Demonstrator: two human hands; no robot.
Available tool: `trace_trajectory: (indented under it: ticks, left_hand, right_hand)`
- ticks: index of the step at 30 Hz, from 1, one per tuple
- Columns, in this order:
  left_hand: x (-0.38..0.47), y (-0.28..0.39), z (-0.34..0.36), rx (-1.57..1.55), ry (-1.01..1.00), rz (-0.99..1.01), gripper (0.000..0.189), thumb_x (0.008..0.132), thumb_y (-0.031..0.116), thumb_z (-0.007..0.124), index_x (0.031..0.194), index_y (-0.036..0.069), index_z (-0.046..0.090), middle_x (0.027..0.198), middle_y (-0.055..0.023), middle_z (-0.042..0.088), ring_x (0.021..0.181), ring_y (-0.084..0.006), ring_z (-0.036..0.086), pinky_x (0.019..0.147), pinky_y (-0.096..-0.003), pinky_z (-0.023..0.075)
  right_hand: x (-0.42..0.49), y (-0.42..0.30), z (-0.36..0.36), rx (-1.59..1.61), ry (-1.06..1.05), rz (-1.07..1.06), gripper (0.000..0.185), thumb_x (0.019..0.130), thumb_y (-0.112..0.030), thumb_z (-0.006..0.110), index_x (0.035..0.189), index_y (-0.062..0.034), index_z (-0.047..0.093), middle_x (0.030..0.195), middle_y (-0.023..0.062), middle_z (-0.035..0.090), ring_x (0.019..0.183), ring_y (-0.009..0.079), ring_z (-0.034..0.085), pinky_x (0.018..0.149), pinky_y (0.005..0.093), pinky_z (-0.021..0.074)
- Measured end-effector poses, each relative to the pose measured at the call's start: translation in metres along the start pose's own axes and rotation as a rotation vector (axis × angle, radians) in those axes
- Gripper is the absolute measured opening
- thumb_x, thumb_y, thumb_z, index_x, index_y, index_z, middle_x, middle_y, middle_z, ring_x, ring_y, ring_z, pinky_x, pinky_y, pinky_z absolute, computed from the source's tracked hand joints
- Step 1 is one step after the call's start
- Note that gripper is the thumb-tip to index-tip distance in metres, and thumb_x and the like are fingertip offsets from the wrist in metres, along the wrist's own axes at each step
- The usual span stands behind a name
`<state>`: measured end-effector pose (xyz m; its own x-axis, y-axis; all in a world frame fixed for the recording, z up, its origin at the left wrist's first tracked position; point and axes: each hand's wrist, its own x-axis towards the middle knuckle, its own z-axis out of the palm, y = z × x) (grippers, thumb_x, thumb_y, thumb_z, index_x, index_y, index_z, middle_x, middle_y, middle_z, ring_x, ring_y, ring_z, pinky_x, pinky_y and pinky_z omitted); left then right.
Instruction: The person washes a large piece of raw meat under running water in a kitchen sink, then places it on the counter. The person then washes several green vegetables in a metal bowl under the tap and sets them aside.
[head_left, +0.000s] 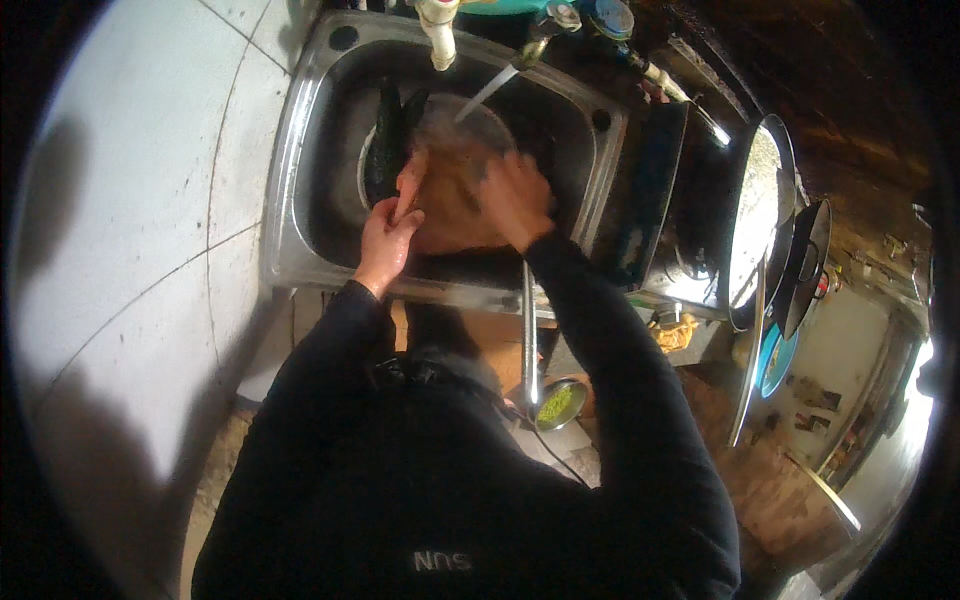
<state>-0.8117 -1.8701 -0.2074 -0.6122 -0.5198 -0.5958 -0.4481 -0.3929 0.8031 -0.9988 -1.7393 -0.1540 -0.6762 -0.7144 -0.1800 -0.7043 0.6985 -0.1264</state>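
In the steel sink, my left hand (388, 236) is closed on a reddish, carrot-like piece (412, 180) that points away from me. My right hand (516, 196) is blurred over a large brown board-like or basin-like surface (454, 217); whether it holds anything cannot be told. Dark green vegetables (388, 142), perhaps cucumbers, lie in a pale-rimmed round vessel (363, 169) at the left. A stream of water (486, 93) falls from the tap (531, 52) into the sink beyond my hands.
The steel sink's rim (281, 217) meets a tiled wall (142, 172) on the left. A white plastic pipe outlet (442, 45) hangs over the far edge. A wok (754, 214) and a dark lid (806, 266) stand at the right. A small bowl of green bits (559, 405) sits below the sink.
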Motion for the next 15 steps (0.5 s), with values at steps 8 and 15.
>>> trace_trajectory:
  ticks: [8, 15]
  left_hand:
    - [-0.007, 0.021, 0.005, -0.112, -0.020, -0.108, 0.047, 0.091, 0.026, 0.073, 0.128, 0.002, 0.057, 0.104, -0.0051, 0.065, 0.085, -0.0124, 0.059, 0.068, -0.0285, 0.0481]
    - [-0.004, 0.014, 0.010, -0.018, -0.010, -0.074, 0.047, 0.090, 0.024, 0.073, 0.127, -0.002, 0.058, 0.105, -0.0072, 0.066, 0.089, -0.0150, 0.060, 0.076, -0.0295, 0.0486]
  right_hand:
    - [0.096, -0.042, 0.040, 0.066, 0.014, 0.000, 0.024, 0.090, -0.012, 0.056, 0.107, -0.0035, 0.071, 0.109, 0.0226, 0.069, 0.099, 0.0389, 0.069, 0.083, 0.0482, 0.0570]
    - [-0.014, -0.010, -0.016, 0.400, 0.292, -0.198, 0.034, 0.091, -0.015, 0.056, 0.123, -0.0065, 0.067, 0.120, 0.0222, 0.067, 0.122, 0.0352, 0.062, 0.094, 0.0427, 0.0542]
